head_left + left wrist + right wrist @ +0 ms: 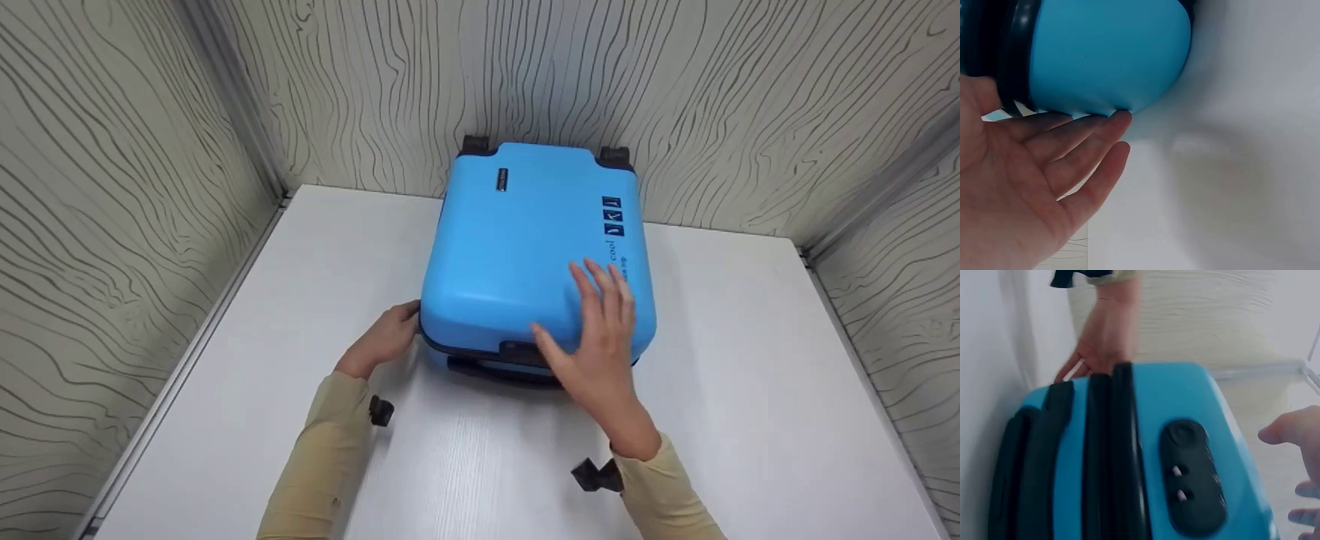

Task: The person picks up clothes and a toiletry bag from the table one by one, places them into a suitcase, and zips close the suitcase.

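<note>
A light blue hard-shell suitcase (pixel 517 240) lies flat on a white table (pixel 480 465), its wheels (pixel 615 157) toward the back wall. My left hand (pixel 386 337) is at its near left corner; in the left wrist view its extended fingers (pixel 1086 152) touch the lower shell. Above the near right part of the lid is my right hand (pixel 600 352), fingers spread and holding nothing. Whether its fingertips touch the lid, I cannot tell. The black combination lock (pixel 1193 478) and the black carry handle (pixel 502 371) are on the side facing me.
Wood-grain patterned panels (pixel 420 82) enclose the table at the back and both sides. Metal rails (pixel 180 375) run along the edges. White table surface extends left, right and in front of the suitcase. A black wrist mount (pixel 598 475) sticks out from the right sleeve.
</note>
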Demonstrator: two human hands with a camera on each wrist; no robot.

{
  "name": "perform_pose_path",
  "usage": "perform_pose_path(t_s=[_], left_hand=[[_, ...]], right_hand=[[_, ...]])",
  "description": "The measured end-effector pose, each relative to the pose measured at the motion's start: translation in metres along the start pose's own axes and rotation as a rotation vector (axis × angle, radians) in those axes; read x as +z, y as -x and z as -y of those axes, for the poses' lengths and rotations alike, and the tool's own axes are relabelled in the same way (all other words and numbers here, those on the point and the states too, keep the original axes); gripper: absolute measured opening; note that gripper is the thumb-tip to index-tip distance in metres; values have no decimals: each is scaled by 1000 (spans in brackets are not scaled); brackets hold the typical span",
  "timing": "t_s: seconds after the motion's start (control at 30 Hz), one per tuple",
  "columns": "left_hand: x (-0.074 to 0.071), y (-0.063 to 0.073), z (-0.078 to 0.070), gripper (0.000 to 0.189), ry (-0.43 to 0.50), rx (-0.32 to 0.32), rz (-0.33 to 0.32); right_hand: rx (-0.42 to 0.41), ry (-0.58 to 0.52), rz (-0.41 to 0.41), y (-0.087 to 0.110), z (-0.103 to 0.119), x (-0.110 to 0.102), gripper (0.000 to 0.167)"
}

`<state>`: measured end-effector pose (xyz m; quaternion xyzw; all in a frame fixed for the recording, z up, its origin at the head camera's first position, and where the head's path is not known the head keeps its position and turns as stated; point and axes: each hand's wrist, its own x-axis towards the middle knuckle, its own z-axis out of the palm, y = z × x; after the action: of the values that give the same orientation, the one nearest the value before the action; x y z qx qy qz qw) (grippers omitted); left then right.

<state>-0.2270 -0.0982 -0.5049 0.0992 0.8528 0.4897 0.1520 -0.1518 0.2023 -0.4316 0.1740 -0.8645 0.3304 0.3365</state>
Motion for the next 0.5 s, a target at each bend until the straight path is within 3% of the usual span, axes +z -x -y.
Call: perform_pose_path(t_s=[0.1, 0.2, 0.37, 0.5], left_hand=[[0, 0, -1, 54, -16, -6, -5], [-1, 1, -2, 54, -31, -12, -7], [2, 0, -2, 55, -48, -45, -14], [3, -1, 0, 57, -44, -60, -31]], right_hand=[[134, -65, -39, 2, -21, -18, 74], [327, -138, -35, 4, -41, -35, 65], [700, -300, 85, 9, -68, -51, 58], [870, -417, 192, 17, -87, -50, 57]])
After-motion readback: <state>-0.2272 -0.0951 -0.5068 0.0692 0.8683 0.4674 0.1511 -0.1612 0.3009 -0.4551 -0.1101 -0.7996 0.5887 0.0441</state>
